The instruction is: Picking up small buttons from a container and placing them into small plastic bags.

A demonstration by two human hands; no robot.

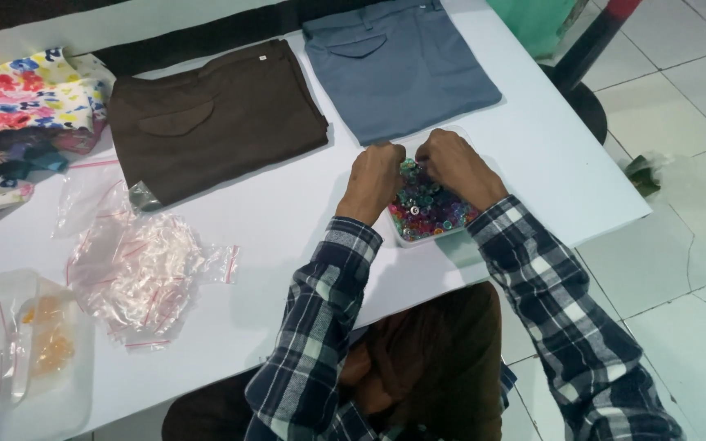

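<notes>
A small clear tray [406, 238] full of many-coloured beads or buttons [428, 211] sits on the white table near its front edge. My left hand [376, 175] and my right hand [453, 163] hover over the tray's far side, both curled with fingertips down among the pieces. Whether either hand pinches a piece is hidden by the knuckles. Both arms wear blue and white plaid sleeves.
Folded brown trousers [214, 118] and folded blue-grey trousers [398, 65] lie beyond the tray. A heap of small clear zip bags [136, 273] lies left, a clear box with orange pieces [38, 343] further left, floral cloth [30, 98] at the back left. The table edge [614, 224] meets tiled floor on the right.
</notes>
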